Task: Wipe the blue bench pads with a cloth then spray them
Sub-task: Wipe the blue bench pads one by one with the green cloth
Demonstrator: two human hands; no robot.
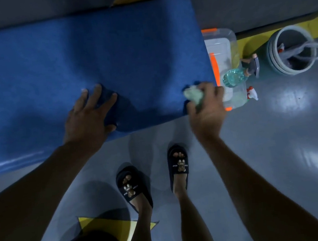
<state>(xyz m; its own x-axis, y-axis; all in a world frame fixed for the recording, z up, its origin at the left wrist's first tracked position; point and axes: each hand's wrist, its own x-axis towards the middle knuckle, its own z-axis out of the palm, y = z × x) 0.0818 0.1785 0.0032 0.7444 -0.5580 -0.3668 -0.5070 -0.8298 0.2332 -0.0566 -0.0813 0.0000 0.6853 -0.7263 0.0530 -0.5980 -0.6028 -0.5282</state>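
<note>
Blue bench pad point(89, 59) runs lengthwise from centre right to frame left. We find the right hand point(205, 105) clutching the cloth point(194, 96) at its right end; left hand point(89, 116) lies flat, fingers spread, mid-pad.

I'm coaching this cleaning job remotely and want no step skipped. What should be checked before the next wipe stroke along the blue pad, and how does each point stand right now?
1. Cloth in hand: ok. The right hand grips the pale cloth, bunched, at the pad's right end.
2. Pad steadied: ok. The left hand rests flat on the blue bench pad.
3. Wiping path clear: ok. Only the hands and cloth are on the pad's top.
4. Spray ready for later: ok. The spray bottle lies at the clear plastic box beside the pad.
5. Cloth damp or clean: cannot tell.
6. Footing: ok. Both slippers are flat on the floor.
</note>
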